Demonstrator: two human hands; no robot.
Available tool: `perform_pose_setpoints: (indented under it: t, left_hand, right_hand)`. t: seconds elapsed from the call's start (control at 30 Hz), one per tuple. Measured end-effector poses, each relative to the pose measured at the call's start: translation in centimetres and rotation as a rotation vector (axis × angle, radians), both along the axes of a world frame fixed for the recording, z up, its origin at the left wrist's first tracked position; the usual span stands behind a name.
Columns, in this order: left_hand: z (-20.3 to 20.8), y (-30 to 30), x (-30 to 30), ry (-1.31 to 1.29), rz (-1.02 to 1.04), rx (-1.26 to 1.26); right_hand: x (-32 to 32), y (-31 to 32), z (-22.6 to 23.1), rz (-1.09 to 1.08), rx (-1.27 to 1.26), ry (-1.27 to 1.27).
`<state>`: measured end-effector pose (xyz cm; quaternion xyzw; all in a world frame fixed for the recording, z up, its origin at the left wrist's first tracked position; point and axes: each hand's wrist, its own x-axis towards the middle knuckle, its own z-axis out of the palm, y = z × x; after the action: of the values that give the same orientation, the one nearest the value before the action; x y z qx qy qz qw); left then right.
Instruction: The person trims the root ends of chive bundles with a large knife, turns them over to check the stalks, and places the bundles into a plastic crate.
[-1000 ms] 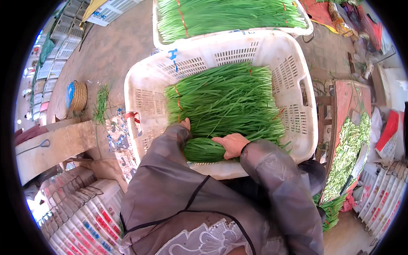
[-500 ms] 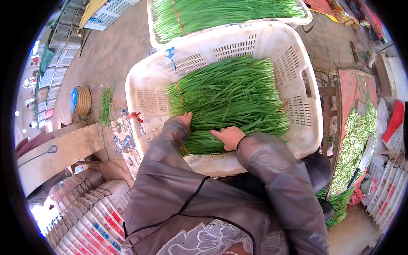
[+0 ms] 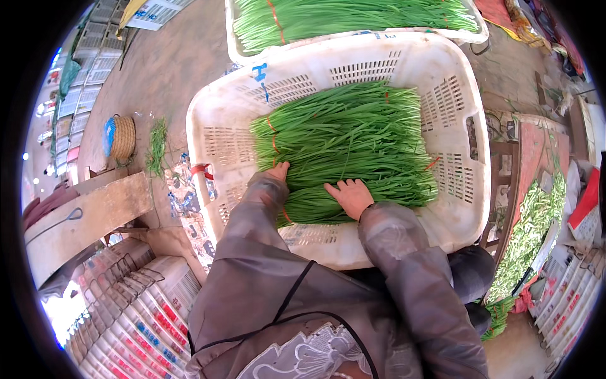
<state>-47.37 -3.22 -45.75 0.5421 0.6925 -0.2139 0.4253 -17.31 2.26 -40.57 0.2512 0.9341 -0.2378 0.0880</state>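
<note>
Bundles of green chives (image 3: 353, 148), tied with orange bands, lie side by side in a white slatted plastic basket (image 3: 218, 120) in front of me. At the bundles' left end, my left hand (image 3: 278, 171) presses down near their bands; its fingers show only in part and look extended, with some hidden among the chives. My right hand (image 3: 353, 197) rests palm down on the nearest chives, fingers spread and thumb out to the left. Both forearms are in translucent grey sleeves and reach over the basket's near rim.
A second white basket (image 3: 235, 47) of banded chives stands beyond. To the right, a board (image 3: 529, 158) bears cut pale-green trimmings (image 3: 527, 230) and a knife (image 3: 544, 247). Stacked white crates (image 3: 142, 303) are at lower left. A coil of rope (image 3: 122, 137) and loose greens (image 3: 156, 146) lie on the floor.
My right hand has shifted slightly right and its fingers have spread from a pointing shape to lying flat. My left hand stays at the bundles' left end. The view has moved a little.
</note>
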Motion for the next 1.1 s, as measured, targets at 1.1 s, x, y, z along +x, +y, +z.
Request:
perform_pose_setpoints:
  t: [1.1]
  left_hand:
    - [-6.4, -13.5, 5.6, 0.308, 0.079, 0.526]
  right_hand:
    - [3.7, 2.2, 7.3, 0.093, -0.208, -0.438]
